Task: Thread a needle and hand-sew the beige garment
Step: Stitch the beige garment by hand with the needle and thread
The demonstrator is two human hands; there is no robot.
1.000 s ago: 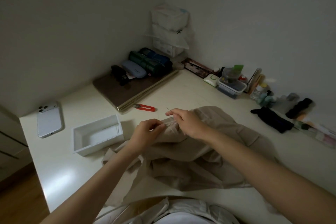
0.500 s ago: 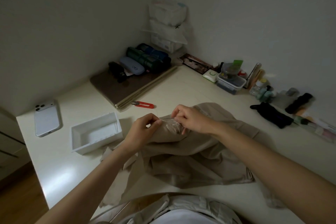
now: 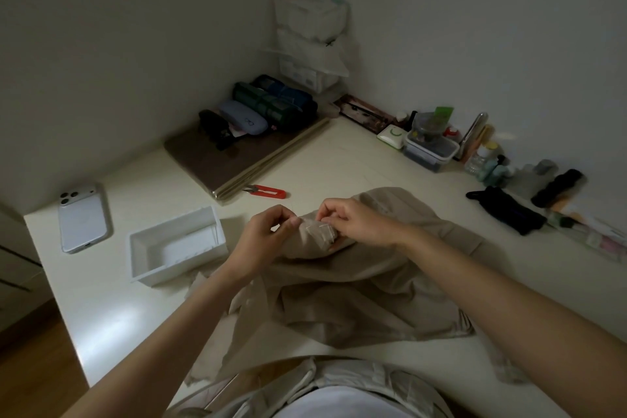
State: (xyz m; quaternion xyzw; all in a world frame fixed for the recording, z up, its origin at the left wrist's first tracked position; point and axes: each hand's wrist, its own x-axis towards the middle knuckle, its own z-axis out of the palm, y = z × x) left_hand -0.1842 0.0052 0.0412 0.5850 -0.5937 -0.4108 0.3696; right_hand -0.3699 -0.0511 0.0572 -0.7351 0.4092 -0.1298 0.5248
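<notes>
Pinching beige garment [image 3: 356, 288] between fingers [image 3: 330, 214].

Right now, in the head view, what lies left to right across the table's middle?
White phone → white box → left hand → right hand (both pinching the beige garment) → black pouch.
</notes>
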